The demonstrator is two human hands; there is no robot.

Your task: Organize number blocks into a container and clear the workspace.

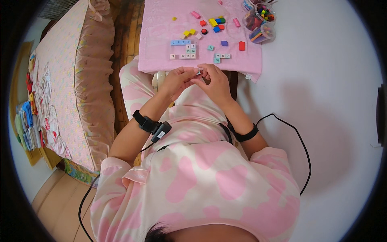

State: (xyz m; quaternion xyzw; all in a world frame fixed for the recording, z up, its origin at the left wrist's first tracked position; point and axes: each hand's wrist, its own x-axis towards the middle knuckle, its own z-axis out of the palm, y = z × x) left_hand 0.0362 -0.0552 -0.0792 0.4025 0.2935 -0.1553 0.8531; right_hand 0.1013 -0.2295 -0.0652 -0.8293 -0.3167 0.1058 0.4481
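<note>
Pale small piece (198, 73) pinched in left hand (179, 81) grip; right hand (217, 84) grip: can't tell. Likely orienting it; next calls for one hand letting go.

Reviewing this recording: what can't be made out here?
Head view:
Small piece: mostly covered by the left hand and right hand; full shape hidden.
Topmost plastic tub: cut off by the upper edge.
Black object at right: cut off by the dark lens rim; kind unclear.

There are two hands (217, 84), one tray (178, 50) with twelve tiles (188, 51), and three tubs (269, 32).
</note>
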